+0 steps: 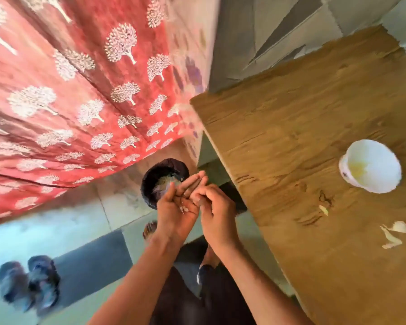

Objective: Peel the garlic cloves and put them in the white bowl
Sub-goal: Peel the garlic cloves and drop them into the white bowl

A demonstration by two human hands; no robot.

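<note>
Both hands meet at lower centre over a dark bin: left hand flat, cupping skins; right hand curled, contents hidden. I judge skins being dumped; next, cloves to the white bowl, right on the worktop.

Whole frame was motion-blurred. Left hand and right hand overlapped, so the right fingertips were hidden behind the left fingers; couldn't tell if the right hand held anything. Small pale scraps on the left palm, too small to identify. Dark bin partly covered by the hands, contents smeared. White bowl contents just a yellowish blur. Dark footwear at lower left badly blurred. Table cut off at right and bottom edges.
</note>
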